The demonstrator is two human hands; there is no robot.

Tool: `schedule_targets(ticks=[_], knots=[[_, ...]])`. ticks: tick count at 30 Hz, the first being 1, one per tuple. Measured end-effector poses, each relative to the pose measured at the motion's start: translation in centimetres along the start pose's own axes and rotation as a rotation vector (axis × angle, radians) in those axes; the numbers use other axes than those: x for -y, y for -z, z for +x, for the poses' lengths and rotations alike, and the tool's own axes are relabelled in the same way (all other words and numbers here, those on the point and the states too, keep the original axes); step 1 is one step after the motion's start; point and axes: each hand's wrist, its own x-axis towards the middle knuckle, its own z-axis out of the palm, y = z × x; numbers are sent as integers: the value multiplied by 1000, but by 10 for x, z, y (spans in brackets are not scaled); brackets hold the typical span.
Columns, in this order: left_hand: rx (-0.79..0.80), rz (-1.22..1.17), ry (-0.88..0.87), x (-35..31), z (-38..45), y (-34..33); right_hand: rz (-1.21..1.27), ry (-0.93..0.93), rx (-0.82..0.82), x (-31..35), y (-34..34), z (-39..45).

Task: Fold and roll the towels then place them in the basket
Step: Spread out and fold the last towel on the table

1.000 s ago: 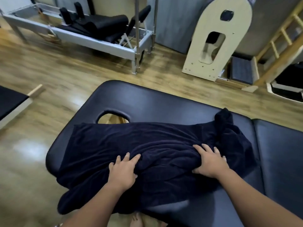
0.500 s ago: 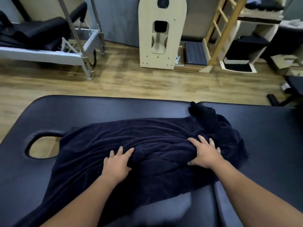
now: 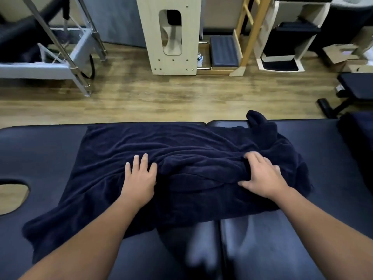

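A dark navy towel [image 3: 181, 150] lies spread and rumpled across the black padded massage table [image 3: 40, 154], its right end bunched into a heap. My left hand [image 3: 139, 178] rests flat on the towel near its middle, fingers straight and spread. My right hand [image 3: 262, 174] lies on the bunched right part, fingers bent over a thick fold with the thumb pressed at its near side. No basket is in view.
The table's face hole [image 3: 12, 196] opens at the left. Beyond the table is wooden floor, with a metal-framed reformer [image 3: 60, 63] at back left, a pale wooden panel [image 3: 171, 37], a wooden ladder frame [image 3: 250, 33] and a black bench [image 3: 355, 85] at right.
The view has swung right and now looks squarely across the table. The towel's far edge lies flatter along the table's far side. Both hands stay on the towel, slightly further apart.
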Motion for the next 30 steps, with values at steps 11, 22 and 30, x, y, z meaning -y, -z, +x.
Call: schedule_targets(ticks=[11,22,30], knots=[[54,-132,-140,-7,-79,7,-97,179,-218,-20,-28,-65],[388,-554,-107,-6,-182,-21,-198,208,-209,-20,-48,-192],[408,-670,-129,-20,-243,-27,-141,152,-61,-39,-45,-264]])
